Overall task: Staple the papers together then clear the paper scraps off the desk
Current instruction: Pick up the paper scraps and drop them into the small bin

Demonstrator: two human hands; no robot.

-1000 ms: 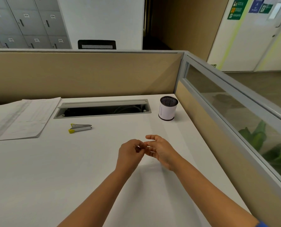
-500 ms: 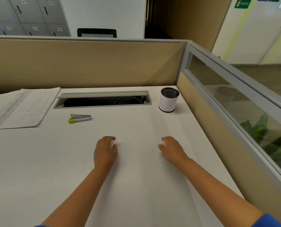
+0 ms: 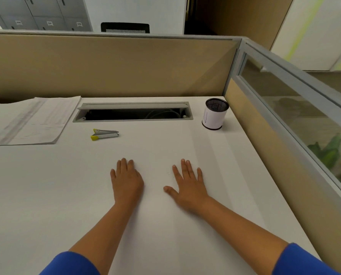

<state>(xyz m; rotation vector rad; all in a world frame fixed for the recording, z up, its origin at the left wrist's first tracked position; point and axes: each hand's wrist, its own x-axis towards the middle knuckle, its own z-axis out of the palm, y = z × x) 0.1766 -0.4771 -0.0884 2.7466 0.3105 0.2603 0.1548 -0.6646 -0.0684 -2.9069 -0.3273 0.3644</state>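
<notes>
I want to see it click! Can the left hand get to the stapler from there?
Probably yes. The left hand lies flat and holds nothing, and only bare desk lies between it and the stapler.

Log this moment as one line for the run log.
left hand: flat on desk, holds nothing | right hand: flat on desk, holds nothing | stapler: untouched | papers: stacked far left

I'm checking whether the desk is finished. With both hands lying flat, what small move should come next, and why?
Probably pinch up the tiny speck between the left hand and right hand; it may be a leftover scrap. The papers and stapler already lie set aside.
</notes>
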